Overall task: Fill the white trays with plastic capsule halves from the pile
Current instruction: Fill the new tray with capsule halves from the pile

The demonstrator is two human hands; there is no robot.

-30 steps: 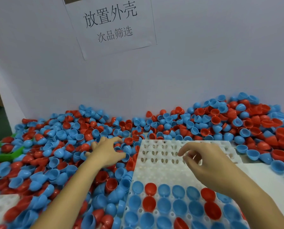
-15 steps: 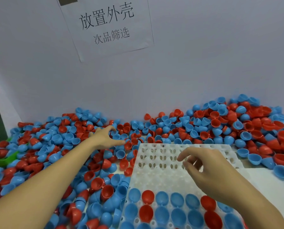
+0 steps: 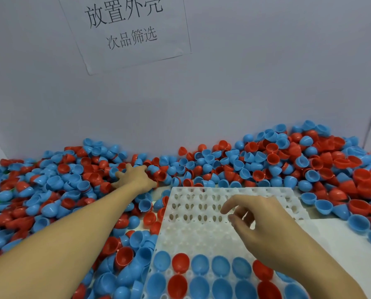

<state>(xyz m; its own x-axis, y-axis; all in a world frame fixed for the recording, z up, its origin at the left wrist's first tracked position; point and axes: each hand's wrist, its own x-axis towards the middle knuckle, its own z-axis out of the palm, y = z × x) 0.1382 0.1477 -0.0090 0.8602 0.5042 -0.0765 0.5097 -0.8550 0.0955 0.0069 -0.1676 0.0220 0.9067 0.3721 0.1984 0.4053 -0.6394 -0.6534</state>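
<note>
- The left hand [image 3: 137, 176] is digging into the pile [image 3: 266, 162] at its far side, fingers spread and buried among red and blue capsule halves; I cannot tell yet whether it is actually gripping one.
- That hand is reaching further than a second ago: it was working beside the tray's top-left corner, and now the arm is stretching out to the halves stacked against the back wall [image 3: 266, 72].
- The right hand [image 3: 262, 229] is still hovering over the white tray [image 3: 191, 231], fingers loosely curled, holding nothing that I can see, barely shifting from where it was.
- The tray is sitting in front of the person, its nearest two rows filled with halves, the rows beyond standing bare.
- So nothing new is going in just now; this looks like a fetching step, and I am guessing the next half is heading for the first bare row.
- A printed paper sign [image 3: 124, 29] is hanging on the wall above.
</note>
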